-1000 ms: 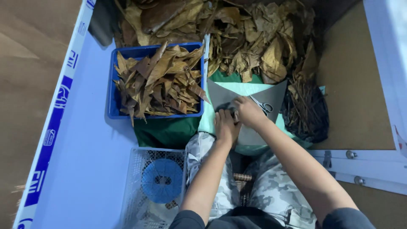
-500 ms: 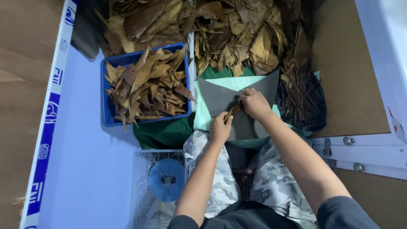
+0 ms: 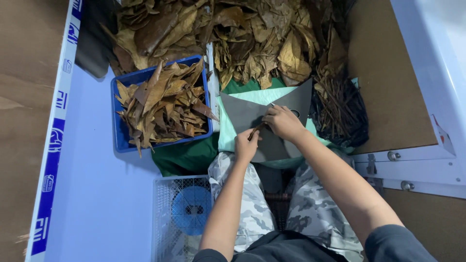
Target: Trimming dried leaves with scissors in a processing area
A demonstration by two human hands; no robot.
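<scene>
Both hands, left hand (image 3: 246,145) and right hand (image 3: 284,122), pinch a brown leaf strip (image 3: 256,131) over the grey sheet (image 3: 242,114), beside the blue crate (image 3: 121,136).

Grey camouflage trousers (image 3: 310,213), dark grey short sleeves (image 3: 398,245)

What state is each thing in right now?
left hand: closed on thin brown stem
right hand: pressed on grey mat
blue crate: full of dry leaves
leaf pile: loose, heaped
stem bundle: piled beside mat
</scene>
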